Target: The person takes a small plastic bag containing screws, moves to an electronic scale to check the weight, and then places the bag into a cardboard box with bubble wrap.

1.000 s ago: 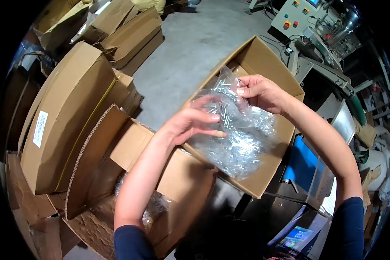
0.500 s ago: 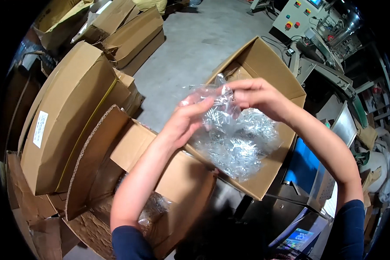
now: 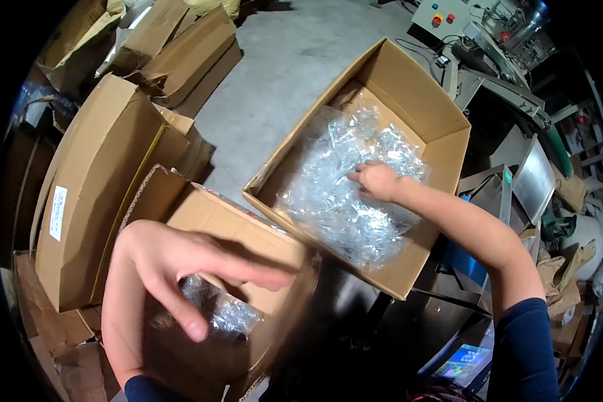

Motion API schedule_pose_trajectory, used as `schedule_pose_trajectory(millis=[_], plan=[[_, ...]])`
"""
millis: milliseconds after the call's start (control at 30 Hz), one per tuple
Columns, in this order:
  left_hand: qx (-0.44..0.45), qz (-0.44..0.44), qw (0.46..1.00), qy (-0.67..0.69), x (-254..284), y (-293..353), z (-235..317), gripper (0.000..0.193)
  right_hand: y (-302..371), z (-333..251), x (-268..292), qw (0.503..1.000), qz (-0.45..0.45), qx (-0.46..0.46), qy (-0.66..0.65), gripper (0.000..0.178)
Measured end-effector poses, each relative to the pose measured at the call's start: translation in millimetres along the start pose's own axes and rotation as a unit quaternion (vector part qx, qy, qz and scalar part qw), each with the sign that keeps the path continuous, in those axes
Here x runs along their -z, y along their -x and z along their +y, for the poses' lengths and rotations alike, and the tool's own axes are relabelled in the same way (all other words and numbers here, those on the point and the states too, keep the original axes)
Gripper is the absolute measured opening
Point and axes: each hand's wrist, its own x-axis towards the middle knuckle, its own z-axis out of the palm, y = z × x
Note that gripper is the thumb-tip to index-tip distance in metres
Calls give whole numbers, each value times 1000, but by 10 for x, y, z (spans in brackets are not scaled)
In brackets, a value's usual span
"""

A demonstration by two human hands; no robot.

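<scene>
My left hand (image 3: pixel 181 264) is open above the lower left cardboard box (image 3: pixel 261 244), thumb and fingers apart and nothing between them. Below it in that box lie clear plastic bags (image 3: pixel 238 318) with small shiny metal pieces. My right hand (image 3: pixel 376 181) reaches into the larger open carton (image 3: pixel 442 151). Its fingers are bunched on a clear plastic bag in a heap of bags of small metal screws (image 3: pixel 355 228); the fingertips are partly sunk among the bags.
Tall brown cartons (image 3: pixel 94 194) stand at the left, with more torn boxes (image 3: pixel 187 63) behind them. At the right are a machine with a control panel (image 3: pixel 442 17) and a metal chute (image 3: pixel 536 181). A lit screen (image 3: pixel 462 362) sits at the lower right.
Both hands were together holding a bag of screws over the larger carton. They have parted: my left moved down-left over the other box without a bag, my right went down into the heap.
</scene>
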Motion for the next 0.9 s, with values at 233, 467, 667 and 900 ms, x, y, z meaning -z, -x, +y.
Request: schedule_pose_trajectory(millis=[233, 467, 667, 900], plan=[[42, 545, 825, 141, 175, -578, -367, 30, 226, -66, 682, 925, 10, 78, -372, 25], [-47, 573, 805, 145, 307, -890, -462, 59, 652, -432, 1392, 808, 5, 147, -570, 29], [-115, 603, 735, 290, 288, -847, -696, 25, 414, -333, 1160, 724, 32, 71, -685, 45], [-148, 530, 709, 440, 281, -778, -655, 40, 223, 122, -248, 990, 125, -22, 60, 47]])
